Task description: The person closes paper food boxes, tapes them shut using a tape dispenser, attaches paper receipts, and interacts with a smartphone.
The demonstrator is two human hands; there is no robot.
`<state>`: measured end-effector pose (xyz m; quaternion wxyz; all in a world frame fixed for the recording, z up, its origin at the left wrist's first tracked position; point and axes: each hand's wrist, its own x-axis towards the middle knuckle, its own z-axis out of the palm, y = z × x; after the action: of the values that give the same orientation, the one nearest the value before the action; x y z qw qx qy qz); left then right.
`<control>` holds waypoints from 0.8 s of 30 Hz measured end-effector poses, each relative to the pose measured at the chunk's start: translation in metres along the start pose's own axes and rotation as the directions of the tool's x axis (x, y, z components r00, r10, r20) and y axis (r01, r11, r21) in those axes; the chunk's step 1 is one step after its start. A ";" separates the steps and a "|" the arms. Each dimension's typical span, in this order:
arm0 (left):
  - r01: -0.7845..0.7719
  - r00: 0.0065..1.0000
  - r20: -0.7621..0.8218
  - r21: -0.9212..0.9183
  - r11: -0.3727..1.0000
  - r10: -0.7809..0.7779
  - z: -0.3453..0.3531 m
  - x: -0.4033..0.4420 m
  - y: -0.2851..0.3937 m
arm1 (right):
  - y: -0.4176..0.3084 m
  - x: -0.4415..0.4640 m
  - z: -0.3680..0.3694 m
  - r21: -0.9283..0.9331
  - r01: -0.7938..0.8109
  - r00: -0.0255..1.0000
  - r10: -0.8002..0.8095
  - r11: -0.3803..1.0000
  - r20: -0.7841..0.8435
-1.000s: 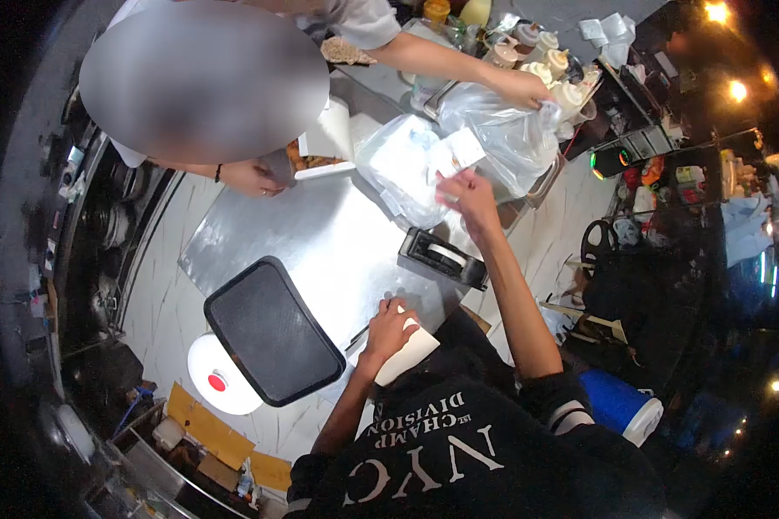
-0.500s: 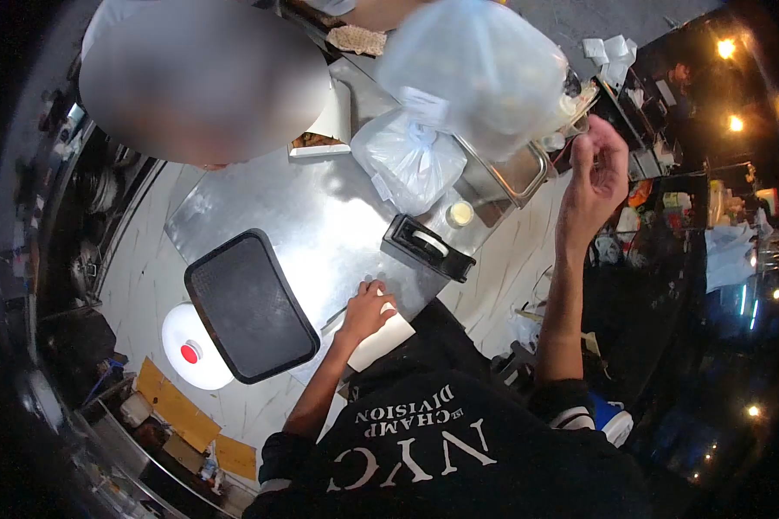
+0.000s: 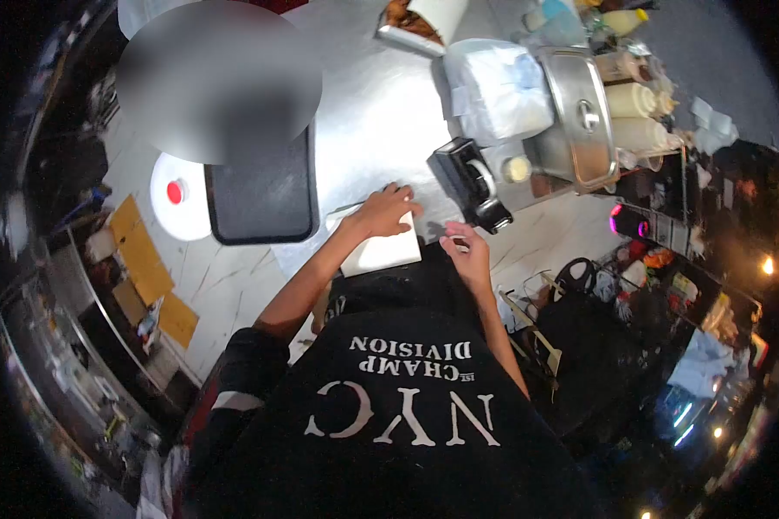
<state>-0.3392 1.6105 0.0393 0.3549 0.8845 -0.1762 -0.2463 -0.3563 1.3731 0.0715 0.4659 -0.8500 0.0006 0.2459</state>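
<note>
My left hand [image 3: 388, 213] lies on a small white box [image 3: 381, 251] at the near table edge, its fingers stretched out over the top and past the far side. Just right of it is my right hand [image 3: 467, 246], thumb and fingers pinched together; whatever they hold, if anything, is too small to make out. A black tape dispenser [image 3: 469, 183] stands just beyond my right hand, apart from it. A white plastic bag [image 3: 500, 91] with something inside sits behind the dispenser, and a small lidded cup [image 3: 517, 169] stands between them on the right.
A black tray [image 3: 264, 195] lies left, beside a white round lid with a red knob [image 3: 177, 192]. Across the steel table [image 3: 368, 112] leans a person whose head is blurred. An open food box [image 3: 411, 26], lidded steel pan [image 3: 584, 117] and squeeze bottles [image 3: 632, 100] stand farther off.
My right hand has come down from the upper right to beside the white box. My left hand stays on the box. The large translucent bag is gone from the upper middle; the view has shifted.
</note>
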 end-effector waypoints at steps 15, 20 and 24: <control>0.120 0.390 -0.565 -0.752 0.648 -0.727 0.092 -0.112 -0.004 | 0.032 0.015 0.052 0.084 -0.091 0.949 0.061 0.992 0.311; 0.225 0.569 -0.597 -0.548 0.805 -0.565 0.019 -0.076 -0.030 | 0.039 0.022 0.021 -0.283 0.149 0.783 0.062 0.947 0.619; 0.204 0.551 -0.613 -0.560 0.803 -0.567 0.012 -0.073 -0.020 | -0.048 0.028 -0.007 -0.219 0.080 0.942 -0.002 0.972 0.335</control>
<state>-0.4023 1.6535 0.0399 0.5130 0.8199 0.2510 0.0398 -0.3178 1.4016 0.1009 0.3629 -0.8443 -0.1241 0.3744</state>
